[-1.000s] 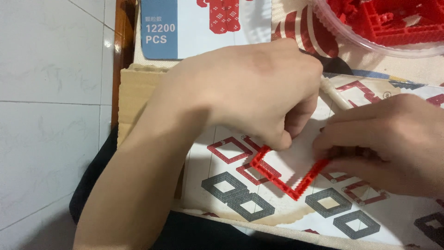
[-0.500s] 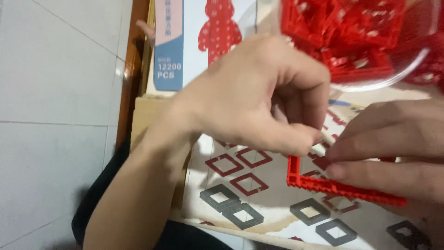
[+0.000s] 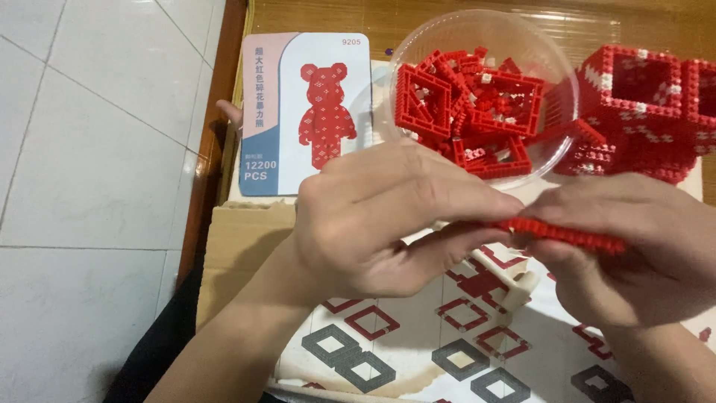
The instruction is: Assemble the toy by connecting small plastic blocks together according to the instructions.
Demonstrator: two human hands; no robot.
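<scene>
White floor tiles (image 3: 82,186) fill the left of the head view, beside a wooden table edge (image 3: 212,134) running top to bottom. Landmark: clear plastic bowl (image 3: 418,56), upper centre. Bowl holds a heap of red brick frames (image 3: 470,112), square open rings stacked at odd angles, plus loose small red pieces. Left of the bowl, just beside it: instruction card (image 3: 306,112), flat on the table, printed with a red bear figure (text on it not copied). Right of the bowl, touching or nearly touching its rim: red block structure (image 3: 641,112), hollow square towers with white flecks. Below the bowl, near it: both hands meet on a red brick strip (image 3: 567,235), thin, long, held roughly level and tilted down slightly to the right, off the surface. Left hand (image 3: 380,224) is curled, thumb and fingers pinching the strip's left end; that end is hidden under the fingers. Right hand (image 3: 641,254) is closed around the strip's right part, fingers over the top, thumb side underneath; exact contact points can't be told. Below the bowl and under the hands: patterned cloth (image 3: 418,351), white with red and grey square outlines, a brown ring stain at its lower edge. Below-left of the bowl, under the left forearm: cardboard box flap (image 3: 239,246), plain brown, tucked against the cloth.
</scene>
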